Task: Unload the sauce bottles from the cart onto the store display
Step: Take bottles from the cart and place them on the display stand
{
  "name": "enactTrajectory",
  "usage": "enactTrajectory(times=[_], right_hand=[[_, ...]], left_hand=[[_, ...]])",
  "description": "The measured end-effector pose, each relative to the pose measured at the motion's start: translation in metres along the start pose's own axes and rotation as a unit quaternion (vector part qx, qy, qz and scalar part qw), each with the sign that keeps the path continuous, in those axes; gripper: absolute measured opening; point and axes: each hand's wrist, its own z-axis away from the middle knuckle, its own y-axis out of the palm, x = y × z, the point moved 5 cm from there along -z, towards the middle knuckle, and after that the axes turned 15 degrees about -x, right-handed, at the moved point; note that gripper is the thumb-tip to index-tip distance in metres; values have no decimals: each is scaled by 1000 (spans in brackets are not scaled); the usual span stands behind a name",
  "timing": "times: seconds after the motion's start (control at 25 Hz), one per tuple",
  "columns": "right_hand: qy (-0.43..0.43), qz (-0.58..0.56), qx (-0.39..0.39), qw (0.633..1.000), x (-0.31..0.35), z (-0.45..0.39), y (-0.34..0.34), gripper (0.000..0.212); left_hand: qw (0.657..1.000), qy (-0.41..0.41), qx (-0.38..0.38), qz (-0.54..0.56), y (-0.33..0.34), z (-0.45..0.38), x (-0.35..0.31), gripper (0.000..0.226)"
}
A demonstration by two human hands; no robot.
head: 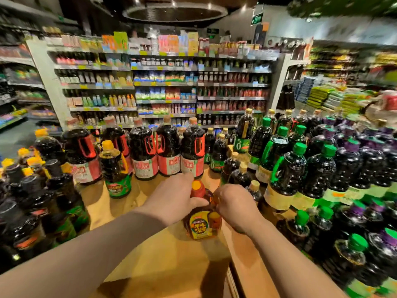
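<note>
An amber sauce bottle (203,224) with a red cap and a yellow-green label stands on the wooden display top (150,254). My left hand (174,196) grips its neck and shoulder from the left, just under the cap. From the right, my right hand (234,206) holds the bottle's handle side. Both forearms reach in from the bottom of the view. The cart is out of view.
Dark bottles with red handles (168,151) stand in a row behind the amber one. Yellow-capped bottles (32,186) crowd the left, green- and purple-capped ones (311,168) fill the right. A green-labelled bottle (115,168) stands alone at left centre. Stocked shelves (165,82) line the back.
</note>
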Motion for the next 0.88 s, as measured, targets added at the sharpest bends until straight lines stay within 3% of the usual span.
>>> enactTrajectory(times=[0.16, 0.36, 0.52, 0.88], right_hand=[[-24, -3, 16, 1000, -27, -59, 30, 22], [-55, -23, 49, 997, -49, -118, 68, 12], [-58, -50, 73, 994, -66, -156, 103, 11], [-33, -75, 77, 994, -94, -194, 169, 11]], left_hand=[[998, -53, 9, -15, 33, -57, 15, 54], [984, -122, 58, -114, 71, -120, 39, 58], [985, -96, 13, -145, 91, -152, 52, 54], [974, -124, 7, -187, 135, -189, 66, 49]])
